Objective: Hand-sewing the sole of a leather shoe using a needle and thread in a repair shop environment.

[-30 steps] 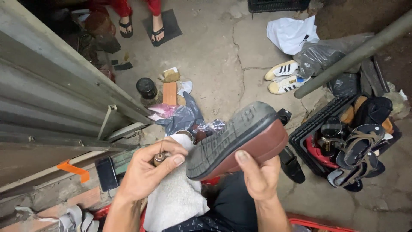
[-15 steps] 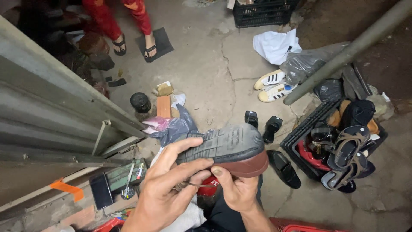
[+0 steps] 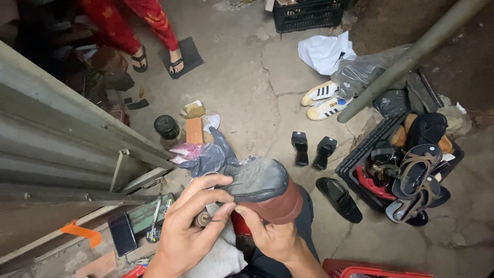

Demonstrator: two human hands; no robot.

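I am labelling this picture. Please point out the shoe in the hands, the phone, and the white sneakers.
shoe (image 3: 257, 180): head view, on its grey sole.
phone (image 3: 122, 233): head view, on its dark screen.
white sneakers (image 3: 323, 99): head view, between the pair, on the nearer sneaker's upper edge.

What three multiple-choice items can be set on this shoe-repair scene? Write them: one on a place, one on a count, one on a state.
1. Where does the pair of black heeled sandals stand?
A. in the black crate
B. on the concrete floor
C. on the white cloth

2. How many white sneakers lie by the grey pole?
A. one
B. two
C. four

3. How is the brown shoe held?
A. sole up
B. sole down
C. lying untouched

Key: 1 B, they stand on bare floor left of the black crate. 2 B, two lie side by side. 3 A, the grey tread faces the camera, with the left hand and right hand gripping the shoe.
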